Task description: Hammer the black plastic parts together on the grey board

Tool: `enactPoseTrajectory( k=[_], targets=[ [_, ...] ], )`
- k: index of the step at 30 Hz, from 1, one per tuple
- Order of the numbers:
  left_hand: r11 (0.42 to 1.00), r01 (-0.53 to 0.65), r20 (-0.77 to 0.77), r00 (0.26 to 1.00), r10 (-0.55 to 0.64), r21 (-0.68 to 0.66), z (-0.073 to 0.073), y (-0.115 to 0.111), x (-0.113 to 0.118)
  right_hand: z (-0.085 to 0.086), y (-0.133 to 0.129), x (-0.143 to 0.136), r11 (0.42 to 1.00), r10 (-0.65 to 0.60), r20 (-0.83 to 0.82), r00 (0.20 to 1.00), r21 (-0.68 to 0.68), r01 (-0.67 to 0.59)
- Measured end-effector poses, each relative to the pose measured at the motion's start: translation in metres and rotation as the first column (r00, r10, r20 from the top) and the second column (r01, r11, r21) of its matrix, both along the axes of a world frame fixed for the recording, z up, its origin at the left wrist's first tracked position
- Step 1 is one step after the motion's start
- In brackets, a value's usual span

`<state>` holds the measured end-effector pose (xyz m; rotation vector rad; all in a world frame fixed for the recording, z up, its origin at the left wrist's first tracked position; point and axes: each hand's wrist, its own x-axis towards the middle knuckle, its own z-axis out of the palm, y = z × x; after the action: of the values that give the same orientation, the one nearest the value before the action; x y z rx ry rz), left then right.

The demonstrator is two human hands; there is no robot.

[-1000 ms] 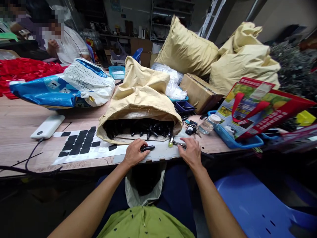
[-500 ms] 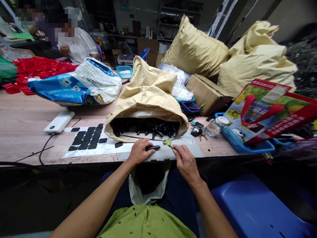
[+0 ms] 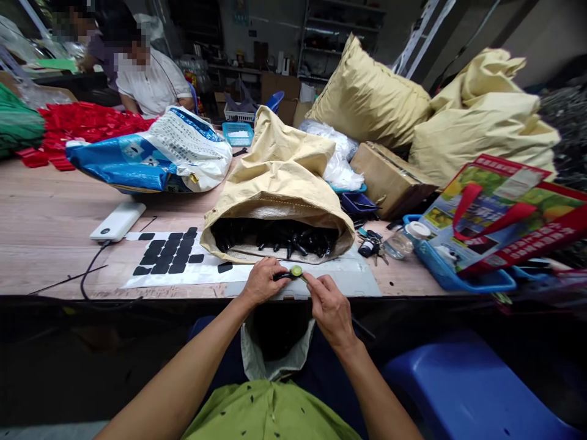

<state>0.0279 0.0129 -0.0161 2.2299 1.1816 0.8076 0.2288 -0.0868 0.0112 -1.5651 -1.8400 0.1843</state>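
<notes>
My left hand (image 3: 262, 281) is closed on a small black rod-shaped piece (image 3: 281, 276) just above the front edge of the table. Between the thumb and fingers of my right hand (image 3: 331, 307) is a thin tool with a round yellow-green head (image 3: 296, 271). That head meets the right end of the black piece; whether it presses on it I cannot tell. Right behind my hands lies a tan woven sack (image 3: 279, 183), its mouth facing me, with many black pieces (image 3: 293, 239) inside. A pale open bag (image 3: 250, 357) hangs below the table edge at my lap.
To the left are a white sheet with black patches (image 3: 167, 253), a white power bank (image 3: 118, 221) with a cable, and a blue-white bag (image 3: 156, 153). Keys, a jar (image 3: 401, 239) and a blue basket (image 3: 440, 263) stand right. A person (image 3: 153, 85) sits at the far left.
My right hand has moved left, bringing the tool's green head against the end of the black piece. My left hand keeps its grip. The whole view has shifted slightly.
</notes>
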Motion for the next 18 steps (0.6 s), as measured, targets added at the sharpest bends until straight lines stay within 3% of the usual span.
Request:
enactPoseTrajectory(
  k=[3,8,12,15,18],
  targets=[
    [1.0,0.0,-0.005,1.0,0.0,-0.001,-0.001,0.0,0.0,0.0,0.0,0.004,0.997,-0.043,-0.061,0.997,0.055,0.047],
    [1.0,-0.007,0.0,1.0,0.007,0.007,0.001,-0.001,0.0,-0.002,0.0,0.006,1.0,-0.026,-0.068,0.997,0.01,0.027],
    [1.0,-0.003,-0.015,1.0,0.003,-0.001,0.007,-0.003,0.001,0.002,0.003,0.015,0.989,-0.124,-0.09,0.988,0.071,0.131],
    [1.0,-0.016,0.028,0.999,0.016,-0.021,0.01,-0.004,0.001,0.001,0.007,0.032,0.969,-0.23,0.012,0.973,0.089,0.228],
    [0.999,-0.024,0.063,0.998,0.026,-0.038,0.013,-0.004,0.001,-0.005,0.013,0.055,0.96,-0.271,0.183,0.945,0.127,0.25]
  ],
)
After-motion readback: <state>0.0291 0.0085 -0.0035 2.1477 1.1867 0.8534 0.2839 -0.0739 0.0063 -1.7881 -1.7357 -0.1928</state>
